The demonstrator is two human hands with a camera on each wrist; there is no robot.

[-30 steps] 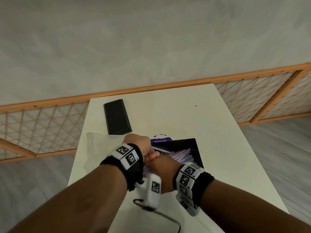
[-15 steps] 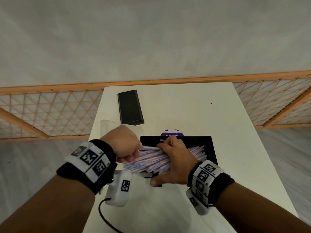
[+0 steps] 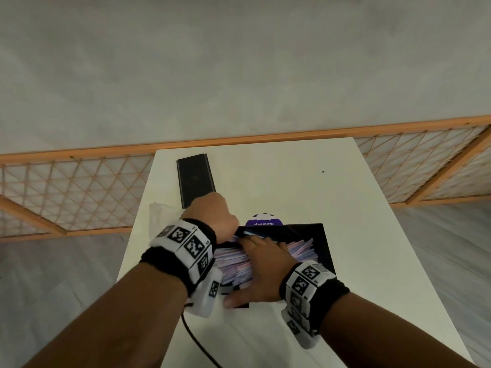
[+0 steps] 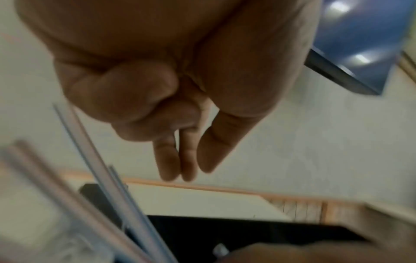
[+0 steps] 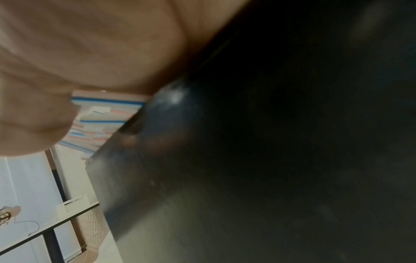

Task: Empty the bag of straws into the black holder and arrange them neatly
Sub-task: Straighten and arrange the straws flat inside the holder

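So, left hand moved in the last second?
Yes: the left hand has shifted away from the person, now overlapping the near end of the flat black piece.

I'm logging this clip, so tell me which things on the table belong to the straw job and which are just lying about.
Part of the job:
- straws, piled in the holder
- black holder
- clear bag, lying on the table behind the left wrist
- left hand and right hand, both at the pile

Just lying about:
- flat black slab near the far edge
- purple round sticker
- white table
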